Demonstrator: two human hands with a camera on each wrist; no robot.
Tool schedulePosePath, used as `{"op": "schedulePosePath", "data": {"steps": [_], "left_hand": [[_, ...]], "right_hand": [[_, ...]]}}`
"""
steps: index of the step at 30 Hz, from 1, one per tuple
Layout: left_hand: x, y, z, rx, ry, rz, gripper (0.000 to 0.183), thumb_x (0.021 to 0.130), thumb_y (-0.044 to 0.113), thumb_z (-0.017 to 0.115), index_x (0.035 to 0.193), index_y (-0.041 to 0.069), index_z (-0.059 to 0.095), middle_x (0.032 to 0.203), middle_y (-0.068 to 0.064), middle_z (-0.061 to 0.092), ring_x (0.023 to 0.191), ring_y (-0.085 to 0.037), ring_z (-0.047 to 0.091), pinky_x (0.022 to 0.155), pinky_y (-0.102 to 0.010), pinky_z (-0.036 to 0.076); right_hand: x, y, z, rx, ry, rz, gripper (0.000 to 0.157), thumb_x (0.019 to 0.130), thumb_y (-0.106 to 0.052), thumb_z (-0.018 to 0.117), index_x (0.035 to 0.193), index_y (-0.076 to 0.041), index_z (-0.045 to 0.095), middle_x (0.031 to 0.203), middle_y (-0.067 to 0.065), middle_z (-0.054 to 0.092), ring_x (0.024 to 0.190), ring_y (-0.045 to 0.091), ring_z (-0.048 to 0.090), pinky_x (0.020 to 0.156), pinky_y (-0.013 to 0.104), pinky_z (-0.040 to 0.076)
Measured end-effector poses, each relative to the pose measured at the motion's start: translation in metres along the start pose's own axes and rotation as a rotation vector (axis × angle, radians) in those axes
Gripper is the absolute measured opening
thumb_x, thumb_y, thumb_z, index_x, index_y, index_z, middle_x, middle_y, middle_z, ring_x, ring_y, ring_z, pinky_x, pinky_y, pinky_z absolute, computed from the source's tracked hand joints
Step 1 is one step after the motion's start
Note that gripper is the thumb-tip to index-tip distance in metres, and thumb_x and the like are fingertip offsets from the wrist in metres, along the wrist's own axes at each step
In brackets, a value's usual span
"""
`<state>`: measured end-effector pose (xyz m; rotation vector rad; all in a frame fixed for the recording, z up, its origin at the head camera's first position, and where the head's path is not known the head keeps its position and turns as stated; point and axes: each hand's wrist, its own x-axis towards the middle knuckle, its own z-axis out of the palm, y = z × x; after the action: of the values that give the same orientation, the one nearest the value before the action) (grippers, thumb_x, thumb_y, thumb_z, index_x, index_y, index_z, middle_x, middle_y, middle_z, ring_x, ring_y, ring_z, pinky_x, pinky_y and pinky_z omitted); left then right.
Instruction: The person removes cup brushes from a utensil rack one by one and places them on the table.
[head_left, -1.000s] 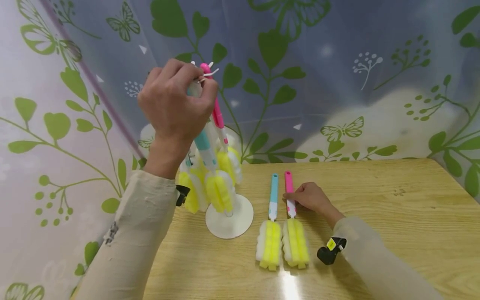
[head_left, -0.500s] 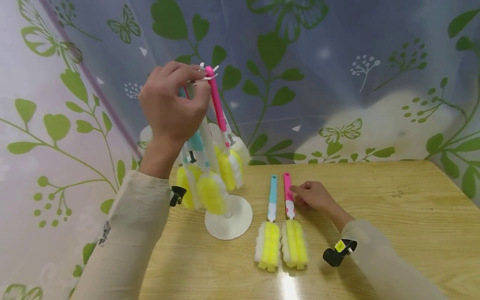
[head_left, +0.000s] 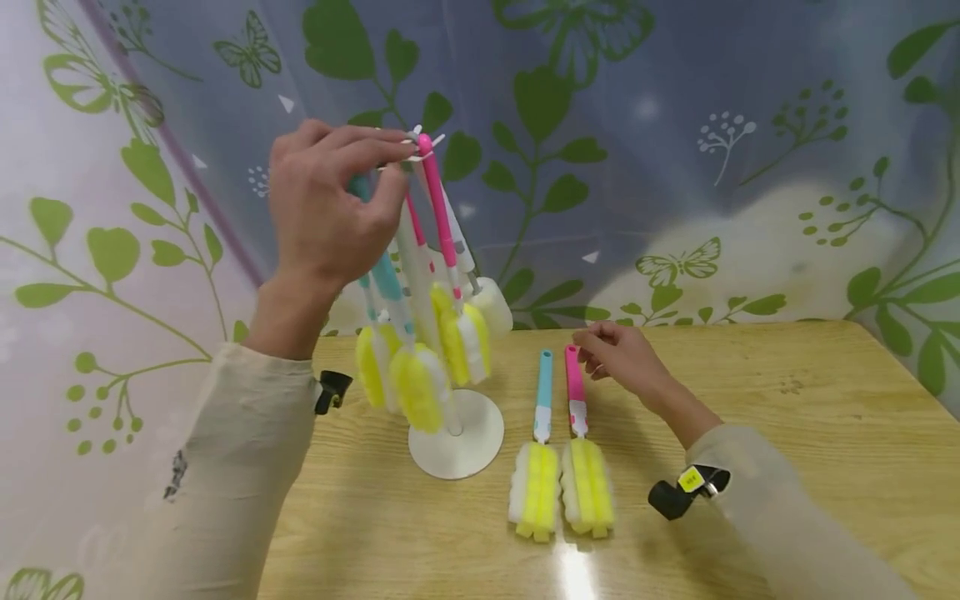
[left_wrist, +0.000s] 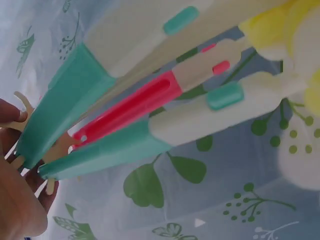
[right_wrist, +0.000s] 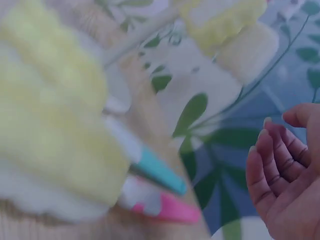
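Note:
My left hand (head_left: 322, 200) grips the top of a white rotating brush stand (head_left: 480, 437), thumb and fingers at its hooks. From it hang several sponge bottle brushes, among them a pink-handled brush (head_left: 438, 204) and a turquoise-handled brush (left_wrist: 100, 155); one at the back has a white sponge head (head_left: 491, 307). Two more lie side by side on the wooden table: a blue-handled brush (head_left: 544, 383) and a pink-handled brush (head_left: 575, 375), their yellow and white heads toward me. Over the pink handle's far end hovers my right hand (head_left: 626, 367), fingers loosely bent and holding nothing in the right wrist view.
The wooden table (head_left: 787, 467) reaches back to a patterned curtain (head_left: 652, 167) with green leaves and butterflies. Another curtain panel (head_left: 112, 275) hangs close on the left. Small black cameras sit at both wrists.
The stand's hooks have turned, swinging the hanging brushes around and bringing the white-headed one into view at right. My left hand shifted left; my right hand let go of the pink handle and rose.

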<state>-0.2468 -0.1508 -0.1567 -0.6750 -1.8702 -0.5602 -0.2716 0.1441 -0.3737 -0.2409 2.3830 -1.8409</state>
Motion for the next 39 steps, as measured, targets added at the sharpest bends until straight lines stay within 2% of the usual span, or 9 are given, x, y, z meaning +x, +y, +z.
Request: {"op": "schedulePosePath", "data": {"steps": [3, 6, 11, 16, 20, 23, 27, 31, 39], "left_hand": [[0.001, 0.001, -0.007, 0.029, -0.081, 0.011, 0.033, 0.086, 0.017, 0.047, 0.097, 0.014, 0.078, 0.103, 0.003, 0.071, 0.089, -0.025, 0.06, 0.085, -0.04, 0.041], [0.003, 0.001, -0.012, 0.048, -0.141, 0.035, 0.037, 0.087, 0.015, 0.042, 0.101, 0.012, 0.077, 0.107, 0.002, 0.07, 0.092, -0.025, 0.062, 0.077, -0.042, 0.043], [0.005, 0.007, -0.014, 0.123, -0.189, 0.026, 0.04, 0.089, 0.014, 0.039, 0.106, 0.011, 0.074, 0.108, -0.001, 0.07, 0.094, -0.025, 0.065, 0.066, -0.041, 0.044], [0.004, 0.012, -0.007, 0.156, -0.132, 0.023, 0.039, 0.09, 0.016, 0.038, 0.101, 0.011, 0.075, 0.103, -0.003, 0.072, 0.089, -0.026, 0.066, 0.051, -0.039, 0.04], [0.001, 0.014, 0.0, 0.144, -0.064, 0.018, 0.033, 0.085, 0.019, 0.043, 0.09, 0.008, 0.074, 0.1, -0.002, 0.072, 0.089, -0.026, 0.066, 0.057, -0.044, 0.046], [-0.001, 0.014, 0.004, 0.143, -0.036, 0.014, 0.029, 0.082, 0.024, 0.048, 0.084, 0.008, 0.072, 0.098, -0.001, 0.072, 0.091, -0.025, 0.066, 0.065, -0.046, 0.049], [-0.001, 0.014, 0.008, 0.169, 0.024, 0.059, 0.032, 0.086, 0.033, 0.054, 0.078, 0.007, 0.07, 0.093, -0.003, 0.073, 0.087, -0.026, 0.067, 0.062, -0.043, 0.049], [-0.001, 0.013, 0.011, 0.214, 0.087, 0.095, 0.036, 0.09, 0.035, 0.056, 0.072, 0.006, 0.067, 0.086, -0.006, 0.073, 0.08, -0.028, 0.067, 0.055, -0.038, 0.047], [-0.001, 0.015, 0.012, 0.226, 0.143, 0.06, 0.03, 0.086, 0.027, 0.058, 0.066, 0.006, 0.065, 0.077, -0.004, 0.072, 0.076, -0.027, 0.066, 0.053, -0.039, 0.045]], "right_hand": [[-0.004, -0.023, 0.005, 0.052, -0.027, -0.041, 0.034, 0.095, -0.032, 0.056, 0.105, 0.001, 0.057, 0.092, 0.016, 0.06, 0.076, 0.021, 0.058, 0.068, 0.031, 0.053], [-0.009, -0.05, 0.011, 0.119, -0.046, -0.09, 0.032, 0.095, -0.031, 0.056, 0.104, 0.0, 0.056, 0.093, 0.016, 0.058, 0.074, 0.02, 0.057, 0.067, 0.032, 0.053], [-0.017, -0.093, 0.022, 0.153, -0.074, -0.221, 0.03, 0.095, -0.028, 0.058, 0.107, -0.001, 0.059, 0.098, 0.018, 0.06, 0.077, 0.025, 0.058, 0.069, 0.033, 0.053], [-0.021, -0.128, 0.031, 0.141, -0.106, -0.355, 0.03, 0.095, -0.022, 0.057, 0.116, -0.001, 0.061, 0.108, 0.016, 0.063, 0.088, 0.029, 0.061, 0.072, 0.033, 0.054], [-0.02, -0.146, 0.036, 0.081, -0.116, -0.434, 0.032, 0.095, -0.02, 0.058, 0.122, -0.002, 0.06, 0.11, 0.011, 0.065, 0.094, 0.027, 0.062, 0.074, 0.034, 0.054], [-0.017, -0.153, 0.041, 0.048, -0.125, -0.45, 0.035, 0.094, -0.02, 0.06, 0.124, -0.002, 0.059, 0.111, 0.008, 0.065, 0.096, 0.024, 0.063, 0.076, 0.037, 0.053], [-0.012, -0.155, 0.049, 0.03, -0.117, -0.446, 0.037, 0.093, -0.022, 0.062, 0.126, -0.006, 0.06, 0.114, 0.006, 0.065, 0.098, 0.023, 0.063, 0.08, 0.043, 0.052], [-0.004, -0.153, 0.058, 0.002, -0.084, -0.45, 0.04, 0.091, -0.024, 0.064, 0.128, -0.009, 0.06, 0.114, 0.002, 0.065, 0.097, 0.027, 0.063, 0.08, 0.039, 0.052], [0.003, -0.148, 0.072, -0.059, -0.013, -0.454, 0.042, 0.087, -0.03, 0.069, 0.125, -0.013, 0.062, 0.116, -0.003, 0.063, 0.091, 0.016, 0.061, 0.077, 0.032, 0.052]]}}
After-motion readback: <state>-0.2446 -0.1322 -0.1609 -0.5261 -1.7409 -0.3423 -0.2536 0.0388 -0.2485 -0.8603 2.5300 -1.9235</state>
